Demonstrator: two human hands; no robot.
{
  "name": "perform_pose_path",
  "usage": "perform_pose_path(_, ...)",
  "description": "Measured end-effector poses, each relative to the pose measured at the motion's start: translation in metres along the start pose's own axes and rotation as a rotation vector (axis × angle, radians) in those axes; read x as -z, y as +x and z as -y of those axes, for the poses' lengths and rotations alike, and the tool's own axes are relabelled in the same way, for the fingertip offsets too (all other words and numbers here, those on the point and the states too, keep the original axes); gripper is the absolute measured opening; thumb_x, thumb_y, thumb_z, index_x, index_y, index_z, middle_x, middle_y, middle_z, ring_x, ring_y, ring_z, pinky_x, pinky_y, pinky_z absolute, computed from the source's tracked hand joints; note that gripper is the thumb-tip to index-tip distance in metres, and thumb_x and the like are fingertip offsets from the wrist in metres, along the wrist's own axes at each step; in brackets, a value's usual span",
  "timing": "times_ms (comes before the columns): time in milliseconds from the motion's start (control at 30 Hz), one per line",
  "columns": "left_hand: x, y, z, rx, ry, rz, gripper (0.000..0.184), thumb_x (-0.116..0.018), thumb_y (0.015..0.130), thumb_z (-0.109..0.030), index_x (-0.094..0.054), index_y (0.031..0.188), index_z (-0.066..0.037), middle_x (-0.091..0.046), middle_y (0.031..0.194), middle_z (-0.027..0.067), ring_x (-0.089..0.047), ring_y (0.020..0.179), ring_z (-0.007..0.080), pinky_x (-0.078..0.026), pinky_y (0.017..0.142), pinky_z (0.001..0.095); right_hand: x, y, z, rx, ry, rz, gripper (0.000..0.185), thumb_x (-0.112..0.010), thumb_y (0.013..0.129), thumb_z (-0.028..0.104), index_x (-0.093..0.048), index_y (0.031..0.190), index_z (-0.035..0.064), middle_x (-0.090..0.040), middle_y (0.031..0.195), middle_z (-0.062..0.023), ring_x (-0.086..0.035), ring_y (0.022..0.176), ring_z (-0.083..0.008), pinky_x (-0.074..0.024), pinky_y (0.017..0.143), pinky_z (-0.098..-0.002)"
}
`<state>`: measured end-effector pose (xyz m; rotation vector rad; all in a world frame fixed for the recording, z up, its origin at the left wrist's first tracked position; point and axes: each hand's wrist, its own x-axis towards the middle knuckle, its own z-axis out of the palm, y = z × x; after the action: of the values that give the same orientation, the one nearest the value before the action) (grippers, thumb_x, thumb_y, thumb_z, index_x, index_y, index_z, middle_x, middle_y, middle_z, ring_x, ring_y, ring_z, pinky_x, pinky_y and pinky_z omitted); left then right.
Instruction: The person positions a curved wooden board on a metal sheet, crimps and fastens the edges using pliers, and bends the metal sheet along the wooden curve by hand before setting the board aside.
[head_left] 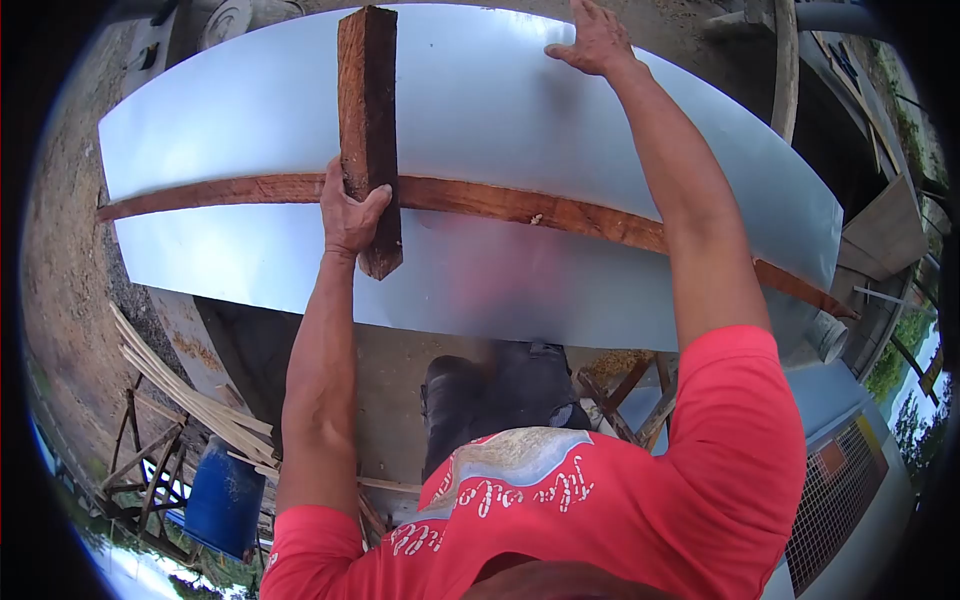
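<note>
A wide, shiny sheet of metal [250, 110] lies in front of me. Across its length runs a long reddish-brown wooden strip [490, 199]. On top of that strip, crosswise, is a thick, short wooden block [368, 90]. My left hand [354, 212] grips the block near its closer end, thumb on the right side and fingers on the left. At the sheet's far edge is my right hand [598, 45], fingers apart and thumb stretched out; its fingertips reach the top of the view. I cannot tell how firmly it touches the metal.
Thin pale wooden strips [190, 385] lie at the lower left, near a blue barrel [224, 498]. A wire mesh panel [832, 505] is at the lower right. Beyond the sheet, a wooden post [785, 70] stands at the right. Wooden legs [630, 395] show beneath the sheet.
</note>
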<state>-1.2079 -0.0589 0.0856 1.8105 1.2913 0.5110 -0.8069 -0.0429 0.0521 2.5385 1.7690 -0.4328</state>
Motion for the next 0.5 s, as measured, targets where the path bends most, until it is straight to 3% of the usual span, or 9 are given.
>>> perform_pose_path(33,-0.001,0.004,0.001,0.012,0.013,0.006,0.06,-0.074,0.07,-0.02,-0.05,0.121,0.0,-0.063,0.101,0.0142,-0.062,0.09,0.0272,-0.049,0.086,0.0382,0.021,0.014,0.015,-0.046,-0.066,0.092,0.075,-0.065,0.086,0.034,-0.031,0.145,0.0016,-0.041,0.142,-0.0213,-0.038,0.134,-0.0282,-0.0354,0.108,-0.0409)
perform_pose_path(100,-0.002,0.002,0.0,0.05,0.009,0.033,0.06,-0.073,0.071,-0.019,-0.05,0.123,0.0,-0.063,0.102,0.0142,-0.062,0.091,0.0265,-0.049,0.086,0.0379,-0.025,0.038,0.022,0.095,-0.214,-0.659,0.042,-0.064,0.085,0.027,-0.054,0.116,0.0002,-0.058,0.11,-0.0208,-0.057,0.107,-0.0285,-0.0471,0.089,-0.0412)
perform_pose_path(167,0.001,0.007,-0.008,0.066,-0.019,0.052,0.06,-0.072,0.071,-0.018,-0.049,0.124,0.0,-0.063,0.102,0.0144,-0.062,0.092,0.0259,-0.049,0.086,0.0376,-0.042,0.02,0.05,0.139,-0.092,-0.626,0.047,-0.062,0.086,0.03,-0.05,0.123,0.0048,-0.051,0.12,-0.019,-0.048,0.114,-0.032,-0.04,0.095,-0.0447)
perform_pose_path(200,0.003,0.009,-0.012,0.065,-0.027,0.069,0.059,-0.072,0.071,-0.016,-0.05,0.123,0.0,-0.064,0.103,0.015,-0.062,0.094,0.0251,-0.049,0.086,0.0376,-0.031,-0.028,0.076,0.099,0.088,-0.211,0.07,-0.061,0.087,0.037,-0.034,0.146,0.0102,-0.035,0.145,-0.0175,-0.031,0.136,-0.0354,-0.0271,0.111,-0.048)
perform_pose_path(233,0.0,0.01,-0.012,0.116,-0.091,0.108,0.06,-0.072,0.07,-0.017,-0.049,0.123,0.0,-0.064,0.103,0.0158,-0.063,0.095,0.026,-0.049,0.087,0.0379,-0.031,-0.071,0.102,0.101,0.191,-0.142,0.062,-0.058,0.088,0.032,-0.038,0.142,0.0088,-0.035,0.144,-0.017,-0.029,0.135,-0.0365,-0.024,0.111,-0.0488)
perform_pose_path(267,-0.003,0.01,-0.009,0.17,-0.147,0.127,0.061,-0.072,0.07,-0.017,-0.049,0.123,0.0,-0.064,0.104,0.0166,-0.063,0.095,0.027,-0.049,0.087,0.0383,-0.038,-0.108,0.123,0.097,0.263,-0.047,0.06,-0.054,0.09,0.033,-0.038,0.141,0.0068,-0.032,0.144,-0.0176,-0.028,0.135,-0.0372,-0.0213,0.11,-0.0545)
perform_pose_path(333,0.004,0.009,-0.002,0.188,-0.14,0.088,0.063,-0.073,0.069,-0.02,-0.048,0.124,0.0,-0.064,0.105,0.0189,-0.063,0.097,0.0309,-0.049,0.088,0.0396,-0.066,-0.16,0.161,0.073,0.29,-0.056,0.053,-0.053,0.09,0.033,-0.046,0.134,0.0053,-0.042,0.136,-0.0187,-0.035,0.129,-0.0378,-0.025,0.106,-0.0544)
perform_pose_path(433,0.0,0.005,0.007,0.152,-0.112,0.05,0.068,-0.074,0.069,-0.021,-0.047,0.127,0.0,-0.063,0.108,0.0199,-0.063,0.098,0.0309,-0.049,0.088,0.0387,-0.096,-0.17,0.187,-0.114,0.346,-0.082,0.052,-0.053,0.089,0.039,-0.051,0.131,0.0079,-0.051,0.131,-0.0113,-0.044,0.123,-0.0309,-0.0264,0.104,-0.054)
perform_pose_path(500,0.0,0.007,0.008,0.13,-0.06,0.049,0.07,-0.075,0.068,-0.024,-0.047,0.128,-0.002,-0.063,0.108,0.021,-0.063,0.1,0.0332,-0.049,0.089,0.0399,-0.094,-0.164,0.201,-0.195,0.195,-0.087,0.053,-0.054,0.088,0.042,-0.052,0.131,0.0108,-0.051,0.132,-0.0085,-0.045,0.122,-0.0283,-0.0265,0.104,-0.0527)
